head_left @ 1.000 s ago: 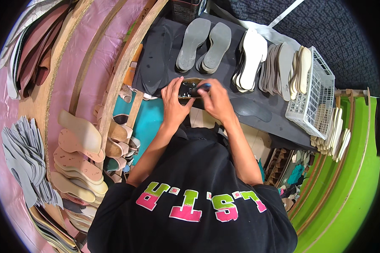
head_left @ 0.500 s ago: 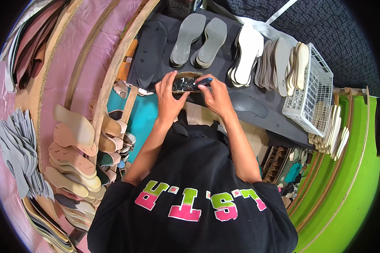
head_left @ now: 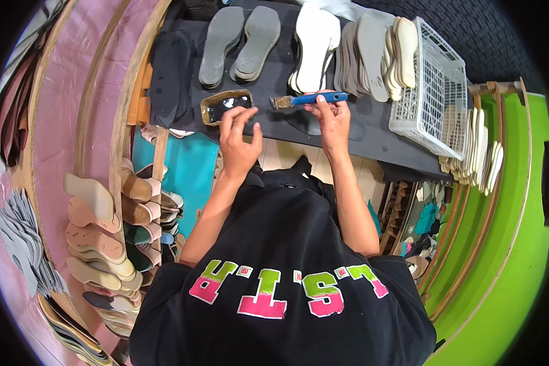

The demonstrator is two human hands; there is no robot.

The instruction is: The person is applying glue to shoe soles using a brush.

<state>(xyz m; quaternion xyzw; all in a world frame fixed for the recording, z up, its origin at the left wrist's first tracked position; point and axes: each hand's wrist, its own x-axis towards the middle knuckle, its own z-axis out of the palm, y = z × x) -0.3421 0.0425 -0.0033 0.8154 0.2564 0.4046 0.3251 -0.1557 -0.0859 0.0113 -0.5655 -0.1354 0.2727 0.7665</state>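
My right hand (head_left: 332, 125) grips a blue-handled brush (head_left: 314, 99), held level above the dark table (head_left: 378, 131) with its stained bristles toward the left. My left hand (head_left: 239, 140) is off to the left with fingers apart and nothing in them. Just beyond its fingertips stands a small brown-rimmed tub (head_left: 209, 116) with a glossy dark liquid inside; whether the fingers touch it I cannot tell. A black insole (head_left: 351, 132) lies flat by the near table edge, partly hidden behind my right hand.
Along the far side lie grey insoles (head_left: 259, 39), a white insole stack (head_left: 316, 49) and more grey ones (head_left: 372, 55). Black insoles (head_left: 169, 73) lie at the left end. A white plastic basket (head_left: 430, 134) stands at the right. Shelves of soles (head_left: 91, 241) flank me.
The brush has come out of the tub and moved right in my right hand. My left hand has let go of the tub's side. The whole view has shifted.
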